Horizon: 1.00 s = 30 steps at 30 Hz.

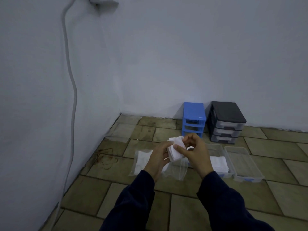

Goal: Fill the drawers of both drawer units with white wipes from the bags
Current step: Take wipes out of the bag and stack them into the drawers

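Over the tiled floor, before the blue drawer unit point(193, 120) | left hand point(158, 158) and right hand point(196, 152) pinch a stack of white wipes point(175, 150), fingers curled round its edges | advice: square the stack, keep it flat, lay it into a clear drawer point(246, 162) beside the opened bag point(175, 170).

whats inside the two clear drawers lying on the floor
The left clear drawer holds a stack of white wipes; the right hand covers its near left part. The right clear drawer shows no wipes, only its ribbed bottom.
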Tool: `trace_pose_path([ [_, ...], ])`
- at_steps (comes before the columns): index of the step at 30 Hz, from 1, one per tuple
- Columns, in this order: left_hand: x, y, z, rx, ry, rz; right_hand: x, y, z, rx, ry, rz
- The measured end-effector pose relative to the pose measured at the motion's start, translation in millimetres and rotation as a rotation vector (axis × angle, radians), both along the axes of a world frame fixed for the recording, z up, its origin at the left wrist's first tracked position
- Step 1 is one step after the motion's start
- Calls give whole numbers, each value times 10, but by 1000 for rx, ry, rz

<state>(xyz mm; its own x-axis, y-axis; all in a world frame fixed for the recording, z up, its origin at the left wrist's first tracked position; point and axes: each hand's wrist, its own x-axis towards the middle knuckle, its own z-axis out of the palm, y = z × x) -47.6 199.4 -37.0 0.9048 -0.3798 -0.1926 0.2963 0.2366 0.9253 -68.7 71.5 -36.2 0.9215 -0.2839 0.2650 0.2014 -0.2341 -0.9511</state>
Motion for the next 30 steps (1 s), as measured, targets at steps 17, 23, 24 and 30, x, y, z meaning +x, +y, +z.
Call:
trace_pose_path([
  [17,14,-422,1,-96,11,-47,-77,-421,-25,272,265,101],
  [23,23,-625,-32,2,-42,-84,-65,-702,-69,235,251,53],
  [24,31,-646,-38,29,-58,-87,-55,-747,-69,217,248,48],
  [30,134,-752,-44,115,-77,-41,160,-1165,-59,-19,229,10],
])
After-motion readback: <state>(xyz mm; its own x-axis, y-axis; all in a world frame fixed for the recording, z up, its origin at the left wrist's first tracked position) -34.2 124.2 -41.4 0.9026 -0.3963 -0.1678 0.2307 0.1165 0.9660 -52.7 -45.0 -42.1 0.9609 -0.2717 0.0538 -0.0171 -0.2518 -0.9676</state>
